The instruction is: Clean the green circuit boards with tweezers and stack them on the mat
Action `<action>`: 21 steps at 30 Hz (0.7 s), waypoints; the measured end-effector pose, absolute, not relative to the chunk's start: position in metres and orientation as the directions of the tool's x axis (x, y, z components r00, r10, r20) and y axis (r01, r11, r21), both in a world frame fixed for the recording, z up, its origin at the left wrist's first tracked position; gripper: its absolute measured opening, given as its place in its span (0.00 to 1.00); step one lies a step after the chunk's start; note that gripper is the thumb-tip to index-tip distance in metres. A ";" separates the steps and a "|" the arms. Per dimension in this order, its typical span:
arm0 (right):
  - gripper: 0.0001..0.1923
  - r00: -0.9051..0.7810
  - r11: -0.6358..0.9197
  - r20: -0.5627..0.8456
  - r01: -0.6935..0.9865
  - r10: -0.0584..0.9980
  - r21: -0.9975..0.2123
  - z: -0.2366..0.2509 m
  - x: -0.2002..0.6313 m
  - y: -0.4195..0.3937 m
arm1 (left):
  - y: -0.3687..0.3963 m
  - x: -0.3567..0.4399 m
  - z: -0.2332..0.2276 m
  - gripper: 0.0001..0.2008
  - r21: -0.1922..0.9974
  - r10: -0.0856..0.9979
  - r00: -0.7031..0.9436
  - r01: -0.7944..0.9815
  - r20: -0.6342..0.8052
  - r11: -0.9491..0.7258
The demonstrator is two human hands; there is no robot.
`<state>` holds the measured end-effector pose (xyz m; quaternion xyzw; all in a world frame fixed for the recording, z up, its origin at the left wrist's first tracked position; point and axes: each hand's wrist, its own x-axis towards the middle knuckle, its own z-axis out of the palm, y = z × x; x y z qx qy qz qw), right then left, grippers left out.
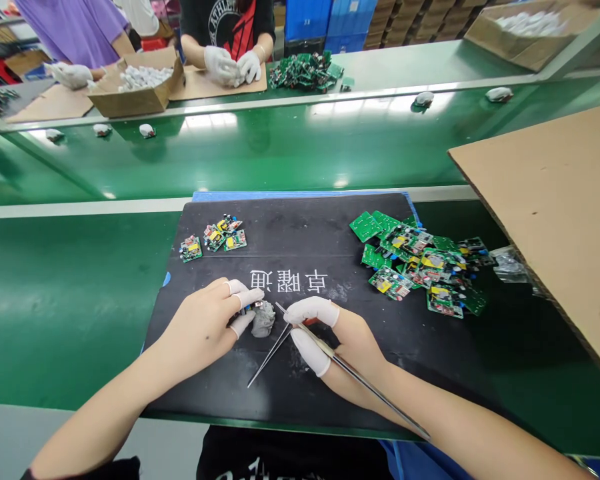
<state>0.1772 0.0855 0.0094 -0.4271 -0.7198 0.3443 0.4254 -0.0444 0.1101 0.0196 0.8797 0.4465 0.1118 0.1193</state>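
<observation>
Two hands meet mid-mat: the left hand (207,327) pinches a small circuit board (247,308) against a grey putty lump (263,320), while the right hand (343,343) grips long tweezers (360,380); a second pair of tweezers (270,355) lies beside it. About four finished-looking boards (214,239) sit upper left; a heap of perhaps fifteen boards (420,263) waits right, so most work seems left.

A green workbench (70,300) carries a black mat (305,233) at its near edge. On the mat lie a few circuit boards (213,238) toward its far left corner, a heap of boards (420,263) at its right edge, and a grey lump (263,320) near the middle.
</observation>
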 end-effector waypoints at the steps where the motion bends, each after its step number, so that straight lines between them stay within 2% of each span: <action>1: 0.07 -0.275 0.401 0.320 0.325 0.907 -0.857 0.010 0.177 0.086 | 0.111 -0.045 0.019 0.14 0.312 0.812 0.577 0.758 0.089 -0.573; 7: 0.08 -0.294 0.414 0.324 0.331 0.899 -0.848 0.010 0.177 0.087 | 0.116 -0.045 0.015 0.16 0.382 0.844 0.532 0.768 0.067 -0.515; 12: 0.09 -0.280 0.466 0.390 0.299 0.877 -0.833 0.009 0.179 0.086 | 0.118 -0.044 0.019 0.13 0.654 0.955 0.281 0.705 0.095 -0.272; 14: 0.10 -0.287 0.510 0.441 0.249 0.851 -0.823 0.009 0.179 0.086 | 0.118 -0.043 0.021 0.12 0.797 0.981 0.178 0.579 0.083 -0.172; 17: 0.14 -0.295 0.577 0.517 0.171 0.804 -0.799 0.010 0.180 0.085 | 0.116 -0.039 0.020 0.15 0.959 0.992 0.129 0.283 -0.004 -0.033; 21: 0.16 -0.298 0.613 0.557 0.142 0.775 -0.777 0.011 0.181 0.084 | 0.112 -0.031 0.015 0.16 0.979 0.961 0.185 0.032 -0.206 0.204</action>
